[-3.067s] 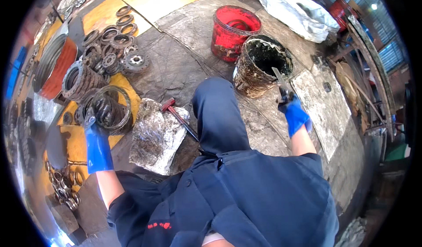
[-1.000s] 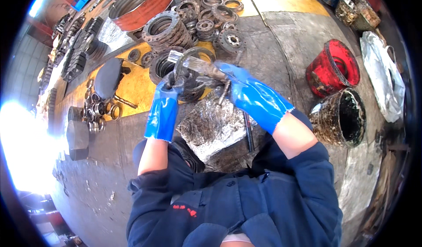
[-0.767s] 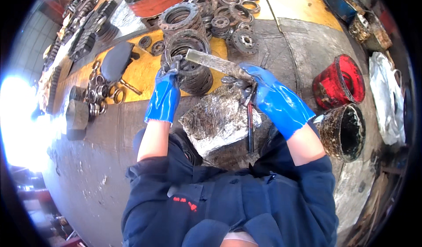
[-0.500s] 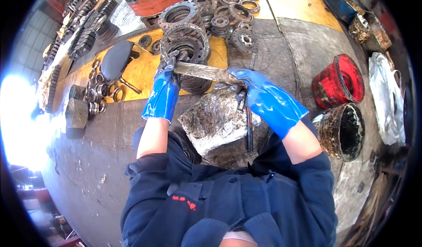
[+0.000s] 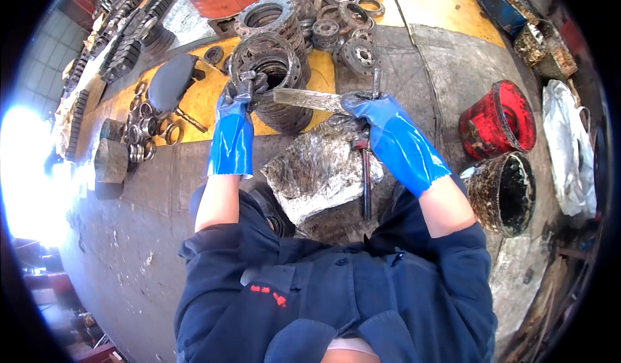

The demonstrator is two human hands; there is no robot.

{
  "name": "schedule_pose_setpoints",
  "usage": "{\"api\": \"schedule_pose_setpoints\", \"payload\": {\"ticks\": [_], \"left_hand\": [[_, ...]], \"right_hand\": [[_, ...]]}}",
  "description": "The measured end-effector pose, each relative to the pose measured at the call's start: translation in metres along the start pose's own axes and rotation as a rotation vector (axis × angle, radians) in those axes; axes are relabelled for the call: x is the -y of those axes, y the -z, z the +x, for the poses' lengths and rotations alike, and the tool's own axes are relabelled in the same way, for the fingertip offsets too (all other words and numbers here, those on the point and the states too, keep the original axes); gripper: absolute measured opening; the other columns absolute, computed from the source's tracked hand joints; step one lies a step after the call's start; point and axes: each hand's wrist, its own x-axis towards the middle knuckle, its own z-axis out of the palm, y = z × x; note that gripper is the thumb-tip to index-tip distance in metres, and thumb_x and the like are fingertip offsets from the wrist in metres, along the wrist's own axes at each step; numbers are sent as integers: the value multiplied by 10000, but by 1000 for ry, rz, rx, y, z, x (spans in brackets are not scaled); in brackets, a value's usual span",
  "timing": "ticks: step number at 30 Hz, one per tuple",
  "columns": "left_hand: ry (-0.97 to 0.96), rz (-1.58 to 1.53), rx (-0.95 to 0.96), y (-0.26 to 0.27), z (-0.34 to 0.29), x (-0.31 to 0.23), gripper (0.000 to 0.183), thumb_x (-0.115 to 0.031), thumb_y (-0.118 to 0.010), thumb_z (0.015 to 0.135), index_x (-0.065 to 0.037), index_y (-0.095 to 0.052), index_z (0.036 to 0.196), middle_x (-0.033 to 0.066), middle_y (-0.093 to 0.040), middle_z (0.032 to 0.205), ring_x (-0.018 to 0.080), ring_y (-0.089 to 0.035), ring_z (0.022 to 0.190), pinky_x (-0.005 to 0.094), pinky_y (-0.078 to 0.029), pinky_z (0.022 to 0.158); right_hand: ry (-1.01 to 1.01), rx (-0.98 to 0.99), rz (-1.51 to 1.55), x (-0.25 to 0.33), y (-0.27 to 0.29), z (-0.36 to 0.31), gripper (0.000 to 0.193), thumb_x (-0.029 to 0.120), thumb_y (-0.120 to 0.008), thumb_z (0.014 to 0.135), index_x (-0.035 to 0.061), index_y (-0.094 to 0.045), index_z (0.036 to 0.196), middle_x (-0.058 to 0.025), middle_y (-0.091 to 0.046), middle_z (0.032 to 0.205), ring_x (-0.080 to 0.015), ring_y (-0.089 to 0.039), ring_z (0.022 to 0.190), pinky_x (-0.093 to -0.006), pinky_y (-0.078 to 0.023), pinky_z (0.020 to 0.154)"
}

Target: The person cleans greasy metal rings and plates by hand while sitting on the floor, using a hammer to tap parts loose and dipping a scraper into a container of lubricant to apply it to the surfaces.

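Note:
A blue rubber glove with blackened fingers covers each hand. My right hand [image 5: 372, 114] is closed around one end of a flat, worn metal strip [image 5: 304, 99], which points left above a rough, grease-stained block [image 5: 304, 172]. My left hand [image 5: 240, 98] is apart from the strip's free end, its fingers curled in front of a stack of greasy metal rings [image 5: 284, 114]. Whether something small is in those fingers I cannot make out. Below my right hand, a hammer [image 5: 367, 182] with a reddish head leans along the block's right side. A dark rod [image 5: 376, 82] shows just beyond my right hand.
More rings and discs [image 5: 356, 17] lie at the back. A dark padded stool seat [image 5: 171, 82] and small rings [image 5: 149, 127] are on the left. At right are a red bucket [image 5: 475, 127], a grimy bucket [image 5: 482, 195] and a white plastic bag [image 5: 566, 143].
My left hand has come off the strip's left end and moved slightly left. The strip, still in my right hand, has shifted a little and hangs more level.

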Motion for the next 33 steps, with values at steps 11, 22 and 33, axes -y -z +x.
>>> {"api": "schedule_pose_setpoints", "payload": {"ticks": [11,22,33], "left_hand": [[-14,138,22,-3,-3,11,309,-258,-613,1015,-51,-642,1242,86,-737,1117,131,-674,944,252,-496,750],[113,60,-1,-14,-19,-11,324,-255,-619,1010,-32,-627,1246,118,-741,1103,183,-709,972,303,-557,806],[150,29,152,4,-35,-36,306,-221,-614,1009,-19,-663,1234,63,-724,1109,133,-679,983,279,-524,894]], "right_hand": [[644,99,-1005,-59,0,21,362,195,-652,875,149,-636,1233,-110,-712,1077,-318,-689,1002,-439,-568,814],[611,-54,-1554,-50,4,20,716,234,-708,799,287,-455,1467,-145,-655,1115,-355,-670,935,-466,-563,773],[632,114,-1868,-25,22,2,562,119,-497,955,249,-425,1497,-107,-668,1074,-286,-700,887,-464,-547,657]]}}
